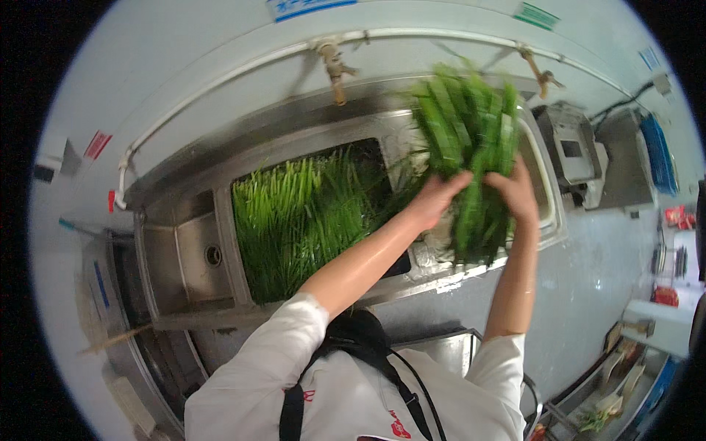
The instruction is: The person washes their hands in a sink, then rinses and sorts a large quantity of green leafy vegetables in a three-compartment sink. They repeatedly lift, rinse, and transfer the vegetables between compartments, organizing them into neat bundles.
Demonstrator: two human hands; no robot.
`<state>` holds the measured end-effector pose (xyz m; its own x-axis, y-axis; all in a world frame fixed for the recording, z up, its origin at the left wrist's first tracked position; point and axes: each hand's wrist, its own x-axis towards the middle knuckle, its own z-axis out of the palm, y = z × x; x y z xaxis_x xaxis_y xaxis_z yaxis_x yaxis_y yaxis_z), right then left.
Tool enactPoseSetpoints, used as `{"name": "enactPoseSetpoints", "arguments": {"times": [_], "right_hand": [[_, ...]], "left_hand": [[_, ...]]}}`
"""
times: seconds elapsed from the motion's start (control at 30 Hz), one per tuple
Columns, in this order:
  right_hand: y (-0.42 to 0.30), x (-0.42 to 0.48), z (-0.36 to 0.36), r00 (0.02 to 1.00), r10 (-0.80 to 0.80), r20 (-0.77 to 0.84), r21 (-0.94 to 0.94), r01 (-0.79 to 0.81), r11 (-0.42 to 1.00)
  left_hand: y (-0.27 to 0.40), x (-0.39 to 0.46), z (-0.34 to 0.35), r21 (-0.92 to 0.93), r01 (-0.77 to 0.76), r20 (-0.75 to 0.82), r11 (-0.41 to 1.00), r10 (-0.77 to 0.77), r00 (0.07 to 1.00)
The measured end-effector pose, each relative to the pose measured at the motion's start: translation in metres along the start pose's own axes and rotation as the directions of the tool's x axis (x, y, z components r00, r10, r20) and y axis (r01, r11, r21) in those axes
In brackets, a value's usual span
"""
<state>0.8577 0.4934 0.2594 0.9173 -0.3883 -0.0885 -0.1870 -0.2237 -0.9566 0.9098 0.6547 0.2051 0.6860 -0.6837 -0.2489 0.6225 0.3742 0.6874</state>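
Note:
A big bunch of long green leafy stalks (469, 121), blurred by motion, is gripped between my left hand (438, 201) and my right hand (515, 193). It is held over the right part of a stainless steel sink unit, with the pale ends of some stalks at the top. To the left, more long green leafy stalks (298, 220) lie side by side in the middle basin, with dark water at its right end. What lies beneath the held bunch is partly hidden.
The left basin (182, 259) shows its drain. Two taps, a left one (333, 69) and a right one (538, 71), hang from a white wall pipe (419, 34). Right of the sink stand a metal appliance (568, 146) and a blue basket (658, 154). A low cart (593, 402) holds vegetables.

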Motion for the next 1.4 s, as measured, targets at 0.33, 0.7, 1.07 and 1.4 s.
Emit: {"name": "enactPoseSetpoints", "arguments": {"times": [0.33, 0.7, 1.07, 1.4], "right_hand": [[0.135, 0.008, 0.042, 0.959, -0.201, -0.199, -0.655, 0.022, 0.755], [0.232, 0.005, 0.334, 0.915, 0.404, 0.015, -0.287, -0.383, 0.878], [0.196, -0.031, 0.318, 0.942, 0.291, 0.164, -0.221, -0.253, 0.942], [0.237, -0.034, 0.343, 0.756, 0.611, 0.236, -0.051, -0.618, 0.784]], "left_hand": [[-0.044, -0.063, -0.178, 0.835, 0.039, -0.34, 0.549, 0.458, 0.821], [-0.046, -0.085, -0.307, 0.197, 0.454, -0.743, 0.869, -0.17, 0.648], [-0.049, -0.094, -0.357, 0.011, 0.441, -0.557, 0.897, -0.361, 0.748], [-0.056, -0.079, -0.36, 0.098, 0.507, -0.519, 0.856, -0.39, 0.76]]}}
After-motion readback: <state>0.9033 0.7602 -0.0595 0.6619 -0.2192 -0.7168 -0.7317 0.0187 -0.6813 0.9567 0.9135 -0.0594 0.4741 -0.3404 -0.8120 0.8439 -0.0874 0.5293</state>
